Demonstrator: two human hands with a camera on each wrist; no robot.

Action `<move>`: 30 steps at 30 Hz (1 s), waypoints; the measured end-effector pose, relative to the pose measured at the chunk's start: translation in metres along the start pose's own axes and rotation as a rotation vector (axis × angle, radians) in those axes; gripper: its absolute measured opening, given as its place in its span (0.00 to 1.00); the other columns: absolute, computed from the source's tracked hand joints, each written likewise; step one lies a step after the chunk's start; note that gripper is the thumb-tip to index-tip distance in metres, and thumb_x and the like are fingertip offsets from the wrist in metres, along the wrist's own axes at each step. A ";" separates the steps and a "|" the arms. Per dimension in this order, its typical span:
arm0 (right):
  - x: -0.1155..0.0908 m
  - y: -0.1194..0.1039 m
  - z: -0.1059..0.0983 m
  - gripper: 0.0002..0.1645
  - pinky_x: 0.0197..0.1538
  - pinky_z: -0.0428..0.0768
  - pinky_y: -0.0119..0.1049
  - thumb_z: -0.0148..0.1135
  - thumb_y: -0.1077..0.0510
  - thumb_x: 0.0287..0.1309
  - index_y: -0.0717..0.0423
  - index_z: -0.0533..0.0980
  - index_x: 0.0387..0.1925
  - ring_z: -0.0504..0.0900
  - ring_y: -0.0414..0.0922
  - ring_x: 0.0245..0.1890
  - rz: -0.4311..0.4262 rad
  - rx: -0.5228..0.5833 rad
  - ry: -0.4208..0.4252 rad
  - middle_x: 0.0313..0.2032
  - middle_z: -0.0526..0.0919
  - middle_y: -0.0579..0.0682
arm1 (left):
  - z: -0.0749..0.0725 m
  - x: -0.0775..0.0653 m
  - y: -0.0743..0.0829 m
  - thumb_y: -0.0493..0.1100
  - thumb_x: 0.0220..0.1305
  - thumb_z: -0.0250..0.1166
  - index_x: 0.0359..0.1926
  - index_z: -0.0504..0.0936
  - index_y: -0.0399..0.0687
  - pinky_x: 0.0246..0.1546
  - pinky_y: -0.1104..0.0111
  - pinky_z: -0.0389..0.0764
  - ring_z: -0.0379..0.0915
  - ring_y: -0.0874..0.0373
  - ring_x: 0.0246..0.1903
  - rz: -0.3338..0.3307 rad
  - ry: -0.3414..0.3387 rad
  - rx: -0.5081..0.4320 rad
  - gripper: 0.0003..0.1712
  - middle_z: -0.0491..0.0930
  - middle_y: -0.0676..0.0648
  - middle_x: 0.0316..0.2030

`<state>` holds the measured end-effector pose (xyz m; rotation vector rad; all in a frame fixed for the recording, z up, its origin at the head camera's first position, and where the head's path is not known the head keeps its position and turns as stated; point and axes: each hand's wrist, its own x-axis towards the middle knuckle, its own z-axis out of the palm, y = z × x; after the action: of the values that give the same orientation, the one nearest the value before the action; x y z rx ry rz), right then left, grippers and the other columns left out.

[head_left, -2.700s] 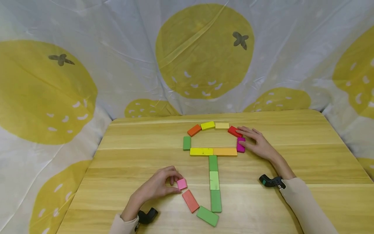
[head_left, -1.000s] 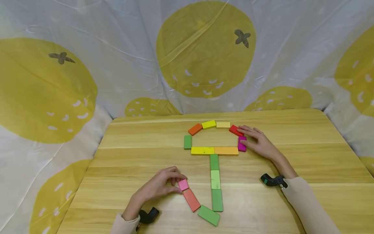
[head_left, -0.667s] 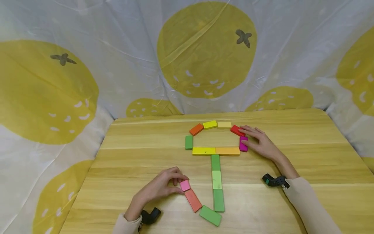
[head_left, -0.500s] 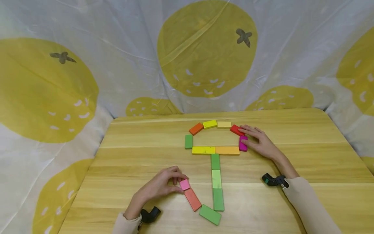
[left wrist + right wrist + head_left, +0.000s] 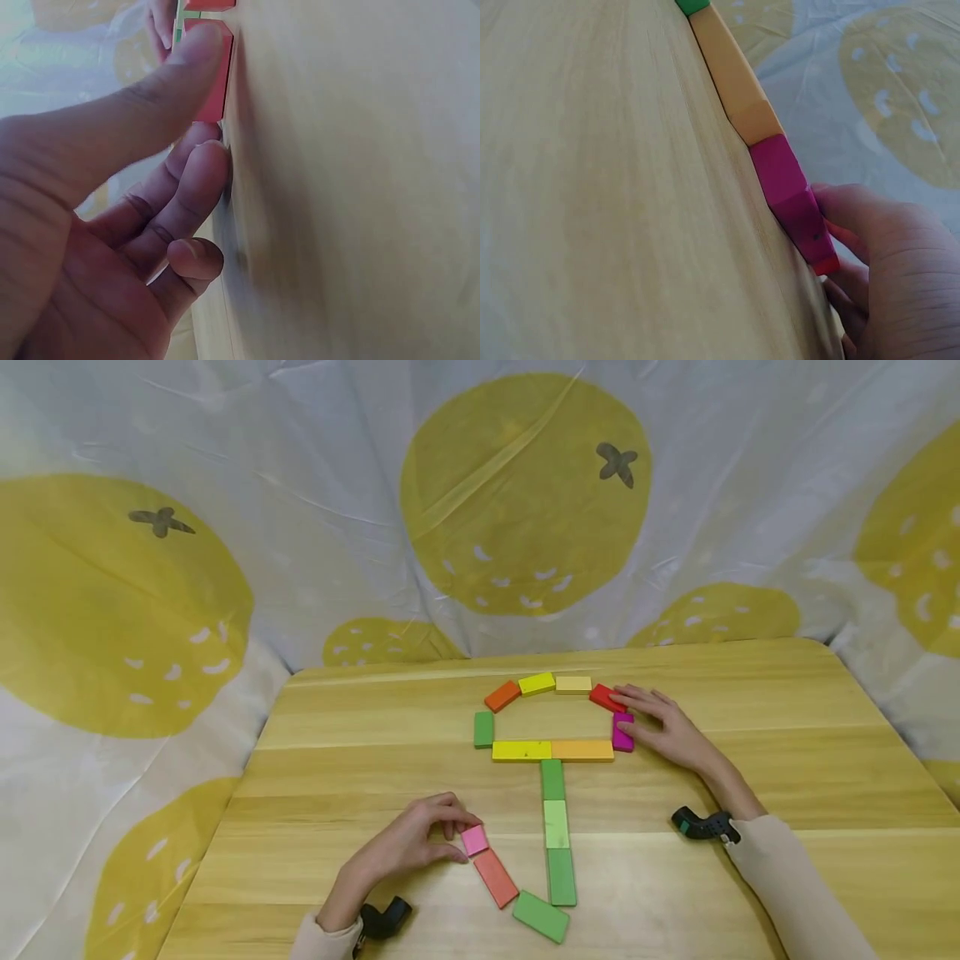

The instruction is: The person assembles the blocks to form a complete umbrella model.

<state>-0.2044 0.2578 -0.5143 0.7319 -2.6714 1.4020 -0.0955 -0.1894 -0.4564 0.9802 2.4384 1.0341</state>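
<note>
At the lower left in the head view, my left hand [image 5: 408,837] pinches a small pink block [image 5: 474,840] between thumb and index finger. In the left wrist view the thumb covers part of that pink block [image 5: 214,90]. The pink block meets the upper end of a salmon-red block [image 5: 496,877]. My right hand [image 5: 667,731] lies at the right side of a block ring. Its fingertips rest on a red block [image 5: 604,696], and its thumb touches a magenta block [image 5: 622,732], also seen from the side as the magenta block [image 5: 791,195] in the right wrist view.
The ring continues with a cream block [image 5: 573,686], yellow block [image 5: 536,684], orange block [image 5: 502,696] and green block [image 5: 483,730]. Long yellow [image 5: 521,751] and light-orange [image 5: 582,751] blocks form its base. A green column [image 5: 556,824] runs down towards a tilted green block [image 5: 542,917].
My left hand has shifted slightly right and brought the pink block against the salmon-red block's end, closing the gap between them. The right hand stays on the red and magenta blocks.
</note>
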 end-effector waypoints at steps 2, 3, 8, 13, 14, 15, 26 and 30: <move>0.002 -0.001 0.001 0.29 0.78 0.42 0.69 0.65 0.61 0.69 0.57 0.75 0.69 0.56 0.68 0.78 -0.006 0.001 0.005 0.74 0.68 0.63 | -0.001 -0.001 -0.001 0.40 0.56 0.78 0.53 0.88 0.47 0.38 0.72 0.82 0.75 0.63 0.35 -0.001 0.002 0.001 0.22 0.80 0.52 0.38; 0.002 -0.001 0.001 0.28 0.78 0.42 0.69 0.65 0.61 0.69 0.57 0.75 0.69 0.56 0.68 0.78 -0.007 0.003 0.006 0.74 0.68 0.63 | -0.001 -0.001 -0.001 0.40 0.57 0.78 0.53 0.88 0.47 0.38 0.73 0.82 0.75 0.64 0.35 -0.001 0.003 0.003 0.22 0.80 0.52 0.38; 0.003 -0.001 0.002 0.29 0.78 0.42 0.70 0.65 0.61 0.69 0.57 0.75 0.69 0.56 0.68 0.78 -0.007 0.010 -0.003 0.74 0.68 0.63 | -0.001 -0.002 -0.001 0.39 0.57 0.78 0.53 0.88 0.46 0.38 0.73 0.82 0.75 0.64 0.35 -0.003 0.002 0.009 0.21 0.80 0.51 0.38; 0.002 -0.002 -0.001 0.29 0.78 0.42 0.70 0.65 0.61 0.69 0.56 0.75 0.69 0.56 0.68 0.78 -0.004 0.008 -0.001 0.75 0.68 0.63 | -0.001 -0.001 0.000 0.38 0.57 0.78 0.53 0.88 0.46 0.39 0.73 0.82 0.75 0.63 0.35 0.008 0.004 0.015 0.21 0.80 0.51 0.38; 0.001 -0.002 -0.002 0.29 0.78 0.42 0.70 0.65 0.61 0.69 0.57 0.75 0.69 0.56 0.68 0.78 -0.001 0.006 0.002 0.75 0.68 0.63 | -0.001 0.000 0.001 0.38 0.57 0.77 0.53 0.88 0.46 0.39 0.73 0.82 0.75 0.63 0.35 0.010 0.003 0.017 0.21 0.80 0.51 0.38; 0.001 -0.002 -0.002 0.29 0.78 0.42 0.70 0.65 0.61 0.69 0.57 0.75 0.69 0.56 0.68 0.78 0.000 0.004 0.004 0.75 0.68 0.63 | -0.002 0.000 0.001 0.37 0.58 0.77 0.53 0.88 0.45 0.39 0.73 0.82 0.76 0.63 0.35 0.011 0.002 0.018 0.21 0.81 0.51 0.38; 0.000 -0.004 -0.006 0.29 0.78 0.41 0.69 0.63 0.59 0.71 0.56 0.73 0.71 0.55 0.68 0.78 0.001 -0.020 -0.009 0.75 0.67 0.63 | -0.005 0.003 0.004 0.32 0.57 0.76 0.53 0.88 0.45 0.39 0.72 0.83 0.77 0.61 0.35 0.026 -0.006 0.021 0.21 0.81 0.50 0.39; 0.001 -0.003 -0.004 0.29 0.78 0.41 0.69 0.63 0.60 0.70 0.56 0.73 0.71 0.55 0.68 0.78 -0.002 -0.021 -0.010 0.75 0.66 0.63 | -0.005 0.001 0.002 0.30 0.59 0.75 0.53 0.87 0.43 0.40 0.71 0.83 0.77 0.61 0.36 0.042 -0.001 0.019 0.20 0.82 0.50 0.39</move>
<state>-0.2043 0.2591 -0.5095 0.7421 -2.6881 1.3706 -0.0982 -0.1900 -0.4510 1.0417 2.4412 1.0249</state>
